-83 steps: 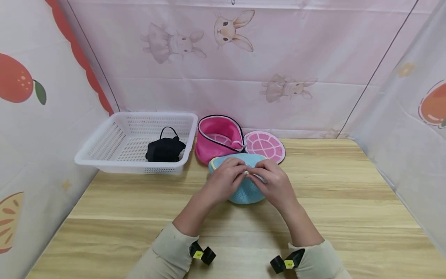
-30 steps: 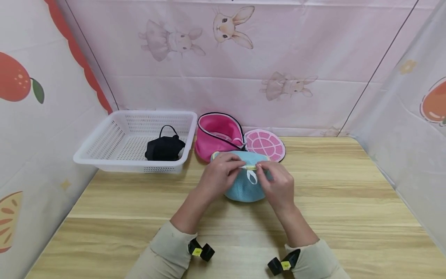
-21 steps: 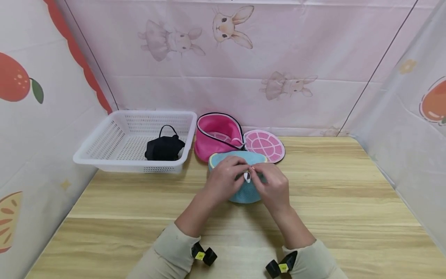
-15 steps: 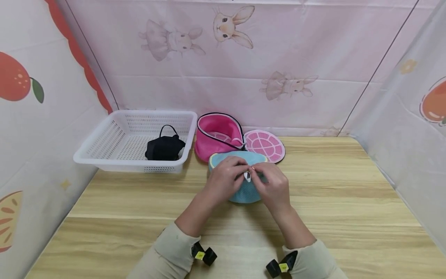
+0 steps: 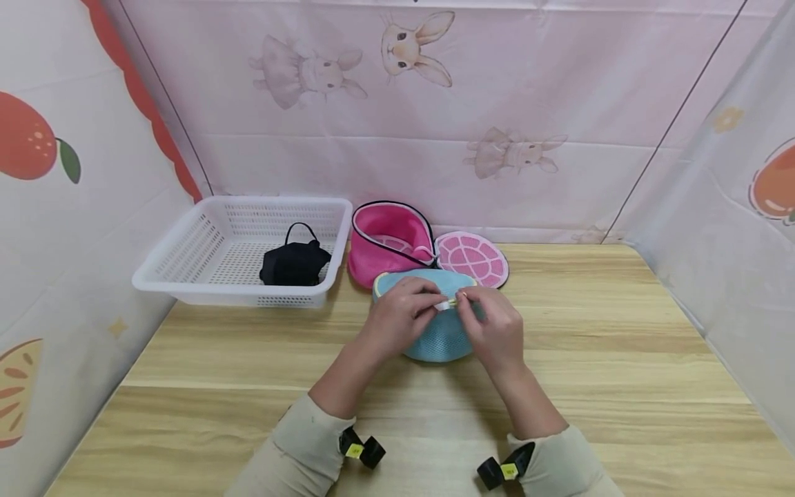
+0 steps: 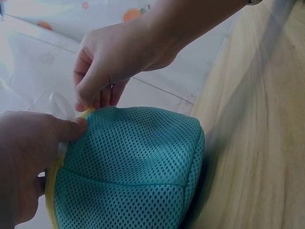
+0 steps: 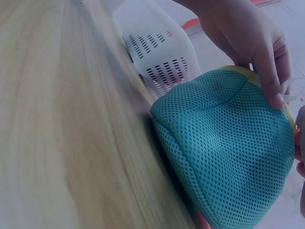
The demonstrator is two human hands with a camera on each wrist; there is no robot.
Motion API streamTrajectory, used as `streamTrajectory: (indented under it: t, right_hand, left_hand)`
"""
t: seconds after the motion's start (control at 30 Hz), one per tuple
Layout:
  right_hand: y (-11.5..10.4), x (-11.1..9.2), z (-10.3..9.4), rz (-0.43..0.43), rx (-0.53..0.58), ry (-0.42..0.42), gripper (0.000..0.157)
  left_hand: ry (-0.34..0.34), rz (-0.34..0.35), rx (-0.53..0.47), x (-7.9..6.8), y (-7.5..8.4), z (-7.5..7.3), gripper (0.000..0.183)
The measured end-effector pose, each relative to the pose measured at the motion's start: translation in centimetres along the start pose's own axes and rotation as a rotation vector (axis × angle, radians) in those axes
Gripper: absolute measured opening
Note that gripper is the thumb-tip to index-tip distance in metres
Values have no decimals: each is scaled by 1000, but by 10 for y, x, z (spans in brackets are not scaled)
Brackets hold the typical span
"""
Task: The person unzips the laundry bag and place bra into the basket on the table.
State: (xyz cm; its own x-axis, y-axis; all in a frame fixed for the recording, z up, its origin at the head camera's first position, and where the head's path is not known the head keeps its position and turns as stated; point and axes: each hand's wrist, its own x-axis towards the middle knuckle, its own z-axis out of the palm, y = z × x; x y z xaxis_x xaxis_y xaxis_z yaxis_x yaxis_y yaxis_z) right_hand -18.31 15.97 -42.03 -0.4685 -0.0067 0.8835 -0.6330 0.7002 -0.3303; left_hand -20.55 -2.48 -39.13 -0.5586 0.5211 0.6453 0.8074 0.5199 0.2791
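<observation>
A turquoise mesh laundry bag [image 5: 442, 342] with yellow edging stands on the table, under both hands. My left hand [image 5: 397, 319] pinches its near rim between thumb and fingers, with a white loop tab [image 5: 442, 305] right at the fingertips. A short way to the right, my right hand [image 5: 495, 326] pinches the yellow edging [image 5: 453, 302] with thumb and forefinger. In the left wrist view the mesh side [image 6: 128, 148] bulges out below the two hands. The right wrist view shows my left thumb [image 7: 272, 88] pressed on the rim; the zip slider is hidden.
Behind is a pink mesh bag [image 5: 366, 266], its round lid [image 5: 472, 259] folded out to the right. At the left stands a white perforated basket [image 5: 230, 297] holding a black fabric item [image 5: 294, 264] with a thin loop. Printed cloth walls [image 5: 534, 207] enclose the table.
From half a second ago, my right hand has drawn slightly right, away from my left, exposing yellow edging between them. The white tab has swung up at my left fingertips.
</observation>
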Motion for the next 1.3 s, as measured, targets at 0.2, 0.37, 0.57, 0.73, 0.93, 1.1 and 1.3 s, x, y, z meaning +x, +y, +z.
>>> streamTrajectory:
  t: [0.2, 0.37, 0.57, 0.73, 0.93, 1.1, 1.3]
  right_hand:
    - [2, 2, -2, 60, 1, 8, 5]
    - [2, 1, -2, 66, 5, 0, 5]
    - [3, 0, -2, 39, 1, -2, 7]
    - [-2, 1, -2, 9, 10, -13, 8]
    - [-8, 2, 0, -31, 36, -29, 8]
    - [-9, 2, 1, -43, 61, -37, 7]
    - [-5, 2, 0, -22, 73, -78, 9]
  left_hand:
    - [-29, -19, -17, 0, -1, -2, 12]
    - [-110, -76, -22, 1, 1, -7, 20]
    - [-166, -153, -82, 1, 2, -11, 28]
    - [-158, -191, -111, 1, 4, -12, 26]
    - [-155, -139, -28, 2, 5, -8, 26]
    - [-99, -60, 6, 1, 6, -4, 21]
    - [-62, -39, -4, 1, 7, -3, 16]
